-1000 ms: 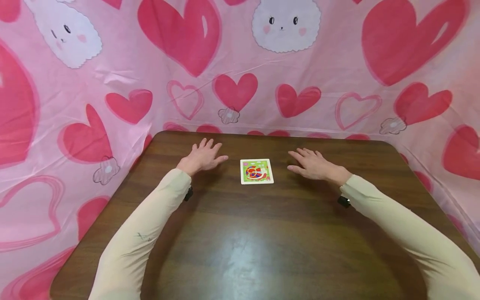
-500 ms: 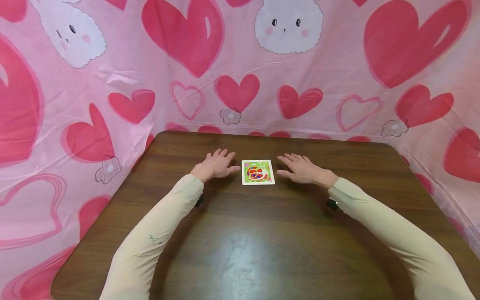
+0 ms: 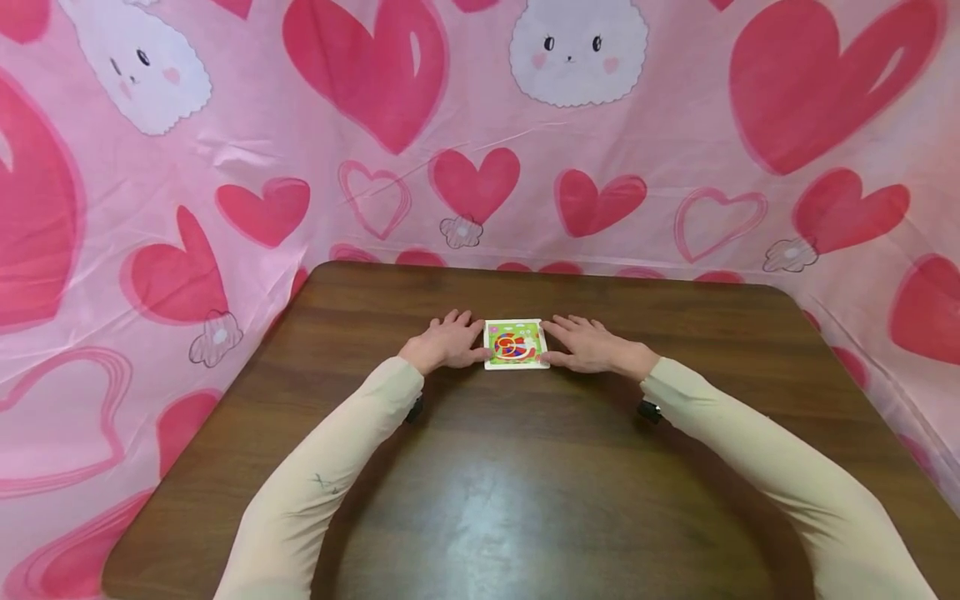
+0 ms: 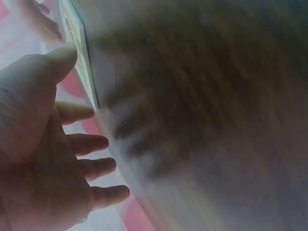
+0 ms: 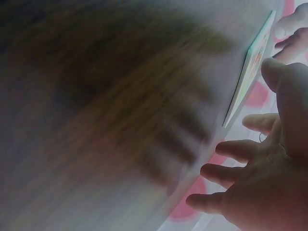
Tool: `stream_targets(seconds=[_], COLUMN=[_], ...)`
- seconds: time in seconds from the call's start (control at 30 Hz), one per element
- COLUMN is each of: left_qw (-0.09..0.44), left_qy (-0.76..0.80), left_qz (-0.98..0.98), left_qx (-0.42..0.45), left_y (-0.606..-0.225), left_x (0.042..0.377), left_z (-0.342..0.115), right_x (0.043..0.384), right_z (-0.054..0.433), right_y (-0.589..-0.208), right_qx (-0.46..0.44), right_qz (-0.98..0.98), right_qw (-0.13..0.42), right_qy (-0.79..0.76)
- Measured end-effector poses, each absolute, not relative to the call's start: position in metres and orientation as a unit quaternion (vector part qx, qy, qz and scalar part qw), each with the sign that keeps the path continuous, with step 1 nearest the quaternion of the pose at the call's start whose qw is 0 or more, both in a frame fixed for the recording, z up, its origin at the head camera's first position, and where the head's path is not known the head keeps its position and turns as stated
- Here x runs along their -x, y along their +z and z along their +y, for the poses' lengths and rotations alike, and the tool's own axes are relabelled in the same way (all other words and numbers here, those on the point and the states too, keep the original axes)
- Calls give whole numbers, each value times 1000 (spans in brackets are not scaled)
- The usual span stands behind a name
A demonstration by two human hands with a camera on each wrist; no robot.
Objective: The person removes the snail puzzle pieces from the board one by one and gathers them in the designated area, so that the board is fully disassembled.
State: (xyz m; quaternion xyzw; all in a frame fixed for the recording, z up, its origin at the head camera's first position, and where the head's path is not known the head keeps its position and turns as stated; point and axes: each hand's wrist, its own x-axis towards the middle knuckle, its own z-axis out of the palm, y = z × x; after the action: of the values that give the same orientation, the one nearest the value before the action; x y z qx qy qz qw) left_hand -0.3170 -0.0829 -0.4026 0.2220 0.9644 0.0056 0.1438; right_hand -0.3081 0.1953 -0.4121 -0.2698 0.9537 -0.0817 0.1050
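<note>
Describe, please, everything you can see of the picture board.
The picture board is a flat, roughly square, white-edged piece, thin and stiff-looking; its material is unclear. Its green face shows what looks like a snail with a red, blue and yellow shell. It lies face up on the brown table, between the left hand and right hand. In the head view both hands overlap its side edges; whether they touch it is hard to tell.

Table: in front of the person; cloth behind it and along both sides. Board: flat on the table, nearer the far edge, between two hands. Left hand: at the board's left edge. Right hand: at its right edge. Left sleeve, right sleeve: over the table's near part, well apart.
</note>
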Motion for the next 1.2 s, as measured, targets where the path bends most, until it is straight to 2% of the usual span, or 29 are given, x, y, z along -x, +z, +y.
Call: stream_targets(seconds=[0.5,1.2], left_qw=[152,156], left_qy=[10,8], left_qz=[958,950], left_qx=[-243,-271], left_y=[-404,-408], left_x=[309,297], left_z=[-74,-61], right_x=[305,287], right_z=[184,196], right_y=[-412,-402], right_qx=[287,270], right_qz=[943,939], right_qw=[154,201], right_qy=[-75,-76])
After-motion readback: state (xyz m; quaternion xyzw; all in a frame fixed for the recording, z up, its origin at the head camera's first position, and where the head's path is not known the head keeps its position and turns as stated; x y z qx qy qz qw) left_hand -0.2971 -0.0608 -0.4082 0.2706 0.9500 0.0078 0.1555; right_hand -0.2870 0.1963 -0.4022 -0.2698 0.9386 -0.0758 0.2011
